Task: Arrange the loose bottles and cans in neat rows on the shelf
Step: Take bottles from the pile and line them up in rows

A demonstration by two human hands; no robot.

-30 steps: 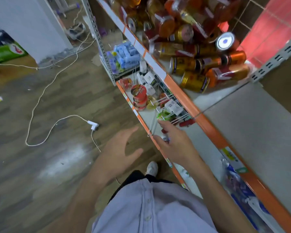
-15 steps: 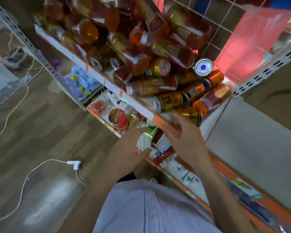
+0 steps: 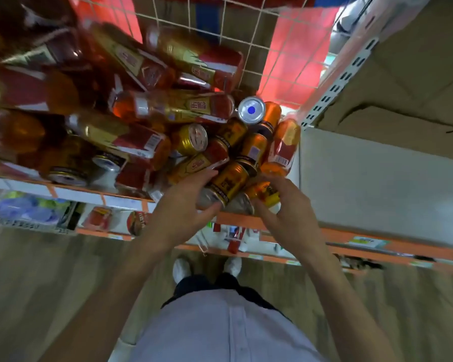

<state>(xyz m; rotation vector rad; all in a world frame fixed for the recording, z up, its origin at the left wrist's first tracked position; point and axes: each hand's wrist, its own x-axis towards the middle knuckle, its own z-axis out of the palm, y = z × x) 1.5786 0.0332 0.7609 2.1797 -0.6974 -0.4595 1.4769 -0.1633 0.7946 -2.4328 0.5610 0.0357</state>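
A disordered heap of amber bottles (image 3: 178,108) with red labels and gold cans lies on the white shelf with the orange front edge (image 3: 246,219). One can (image 3: 251,110) stands upright and shows a silver top with a blue dot. My left hand (image 3: 186,205) is wrapped around the near end of a gold can (image 3: 228,182) lying at the heap's front edge. My right hand (image 3: 285,205) curls its fingers around a second gold can (image 3: 266,192) just to the right. The two cans touch each other.
A wire grid (image 3: 246,35) backs the shelf. A perforated upright (image 3: 332,87) divides it from a bare white shelf bay (image 3: 377,194) on the right, with cardboard boxes (image 3: 403,74) above. Lower shelves (image 3: 141,223) hold small goods. Wooden floor lies below.
The view swung from the floor and lower shelf up to the heap. Both hands rose to the shelf's front edge and closed on two gold cans.
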